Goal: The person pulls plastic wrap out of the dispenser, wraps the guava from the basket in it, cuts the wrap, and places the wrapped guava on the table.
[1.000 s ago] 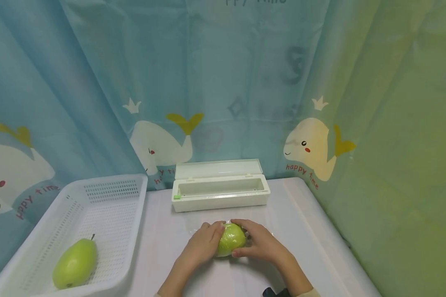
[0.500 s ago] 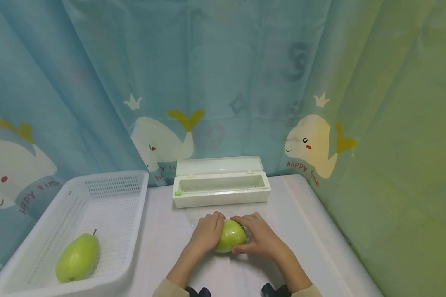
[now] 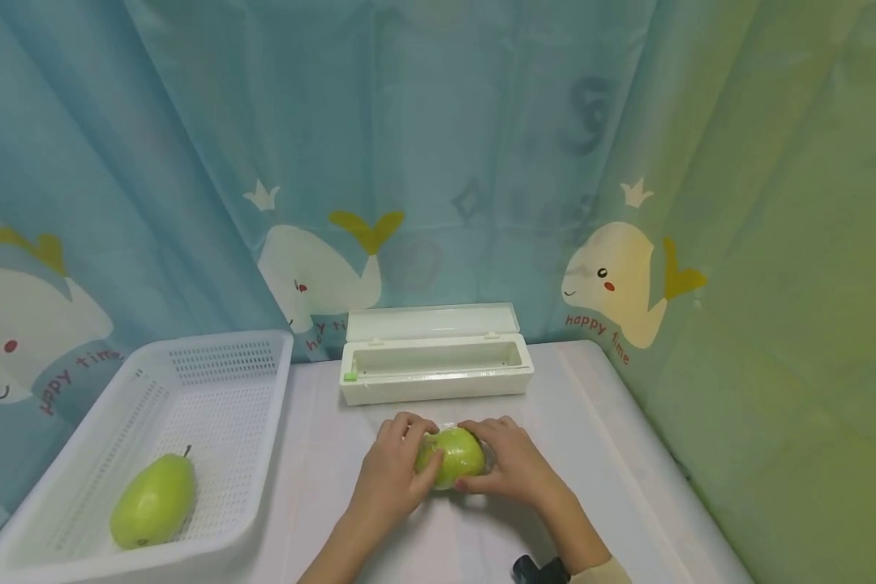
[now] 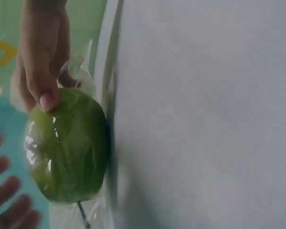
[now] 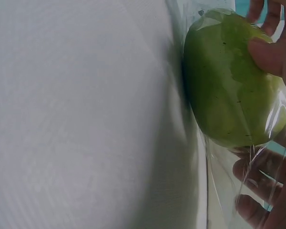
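Observation:
A green pear (image 3: 458, 454) with clear plastic film over it lies on its side on the white table, its stem (image 4: 83, 215) pointing toward my left hand. My right hand (image 3: 518, 466) holds the pear's right end, thumb pressed on its near side and fingers behind. Loose film (image 4: 86, 71) sticks out by that hand. My left hand (image 3: 390, 478) is at the pear's left end, thumb in front and fingers over the top. In the left wrist view its fingers (image 4: 12, 195) look spread, blurred and a little off the fruit.
Behind the hands stands a white cling film box (image 3: 438, 388), lid up against the curtain (image 3: 445, 162). A white basket (image 3: 219, 414) at the left holds another green pear (image 3: 153, 500). Part of a black device (image 3: 536, 570) shows by the right wrist.
My left hand has shifted from over the pear's left end to a looser place, with its thumb now in front. The right hand keeps its hold. The head view has tilted slightly down.

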Demonstrator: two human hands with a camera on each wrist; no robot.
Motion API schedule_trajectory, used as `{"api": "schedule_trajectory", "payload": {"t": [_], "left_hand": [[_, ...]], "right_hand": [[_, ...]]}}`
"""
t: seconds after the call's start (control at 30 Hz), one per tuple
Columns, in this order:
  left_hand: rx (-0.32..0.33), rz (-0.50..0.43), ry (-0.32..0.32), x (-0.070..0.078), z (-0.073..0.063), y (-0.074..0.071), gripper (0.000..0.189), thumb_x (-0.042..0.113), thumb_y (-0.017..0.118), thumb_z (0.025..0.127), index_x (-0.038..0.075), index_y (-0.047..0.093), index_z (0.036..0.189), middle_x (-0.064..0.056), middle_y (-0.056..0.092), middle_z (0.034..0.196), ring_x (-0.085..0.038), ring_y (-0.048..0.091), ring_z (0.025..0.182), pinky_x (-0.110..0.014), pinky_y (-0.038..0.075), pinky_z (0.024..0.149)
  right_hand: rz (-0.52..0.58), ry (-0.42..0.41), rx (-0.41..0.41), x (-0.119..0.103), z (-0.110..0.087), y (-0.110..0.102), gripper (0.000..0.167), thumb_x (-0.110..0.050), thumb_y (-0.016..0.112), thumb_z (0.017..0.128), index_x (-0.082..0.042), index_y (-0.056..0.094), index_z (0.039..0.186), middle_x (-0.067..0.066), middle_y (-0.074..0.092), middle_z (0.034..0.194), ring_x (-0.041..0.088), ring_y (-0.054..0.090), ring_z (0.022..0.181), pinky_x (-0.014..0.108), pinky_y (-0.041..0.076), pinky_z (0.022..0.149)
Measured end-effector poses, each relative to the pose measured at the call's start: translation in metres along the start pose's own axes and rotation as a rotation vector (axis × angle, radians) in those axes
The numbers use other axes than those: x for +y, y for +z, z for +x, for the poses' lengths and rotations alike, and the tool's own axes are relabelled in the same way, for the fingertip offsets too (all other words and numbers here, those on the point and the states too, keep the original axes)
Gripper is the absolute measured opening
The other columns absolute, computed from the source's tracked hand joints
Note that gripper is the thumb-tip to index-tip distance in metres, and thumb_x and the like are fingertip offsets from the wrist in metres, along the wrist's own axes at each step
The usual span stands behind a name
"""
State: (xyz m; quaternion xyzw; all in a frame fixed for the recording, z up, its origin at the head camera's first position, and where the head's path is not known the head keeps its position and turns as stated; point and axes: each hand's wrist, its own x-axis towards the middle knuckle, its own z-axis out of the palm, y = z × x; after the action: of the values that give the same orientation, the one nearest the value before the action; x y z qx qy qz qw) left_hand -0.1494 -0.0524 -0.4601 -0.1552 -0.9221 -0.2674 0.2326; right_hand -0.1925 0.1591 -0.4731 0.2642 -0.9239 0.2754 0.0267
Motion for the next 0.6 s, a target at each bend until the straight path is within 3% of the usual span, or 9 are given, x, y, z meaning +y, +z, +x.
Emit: {"api": "schedule_trajectory", "payload": {"t": [0.1,0.2,0.37,0.6], "left_hand": [[-0.133,0.093,0.077,0.002,-0.006,-0.003,0.049,0.041,0.078,0.082,0.014,0.06,0.119,-0.002,0.057,0.116,-0.02,0.056,0.101,-0.033,0.056,0.07],[-0.216,0.139,0.079,0.004,-0.008,-0.003,0.066,0.045,0.083,0.078,0.012,0.056,0.128,-0.005,0.054,0.123,-0.023,0.054,0.107,-0.035,0.057,0.072],[-0.257,0.15,0.048,0.005,-0.002,0.0,0.079,0.04,0.089,0.072,0.008,0.056,0.136,-0.007,0.052,0.125,-0.025,0.052,0.108,-0.038,0.056,0.077],[-0.3,0.202,0.057,0.004,0.006,0.006,0.103,0.046,0.093,0.058,0.003,0.051,0.141,-0.012,0.049,0.128,-0.03,0.051,0.11,-0.041,0.055,0.084]], "right_hand": [[0.007,-0.024,0.022,0.001,0.0,0.001,0.077,-0.058,0.084,0.067,-0.022,0.064,0.132,-0.003,0.062,0.118,0.015,0.054,0.105,0.044,0.049,0.088],[0.015,-0.055,0.035,0.0,0.0,0.001,0.077,-0.055,0.085,0.067,-0.018,0.065,0.131,-0.004,0.058,0.116,0.015,0.055,0.105,0.042,0.051,0.086],[-0.006,-0.052,0.016,-0.001,0.001,-0.001,0.08,-0.061,0.081,0.07,-0.015,0.063,0.133,-0.005,0.061,0.117,0.015,0.053,0.106,0.041,0.051,0.087],[-0.021,-0.038,0.009,0.0,0.002,0.002,0.085,-0.06,0.079,0.074,-0.01,0.057,0.14,0.002,0.062,0.123,0.021,0.055,0.112,0.045,0.049,0.091]]}}
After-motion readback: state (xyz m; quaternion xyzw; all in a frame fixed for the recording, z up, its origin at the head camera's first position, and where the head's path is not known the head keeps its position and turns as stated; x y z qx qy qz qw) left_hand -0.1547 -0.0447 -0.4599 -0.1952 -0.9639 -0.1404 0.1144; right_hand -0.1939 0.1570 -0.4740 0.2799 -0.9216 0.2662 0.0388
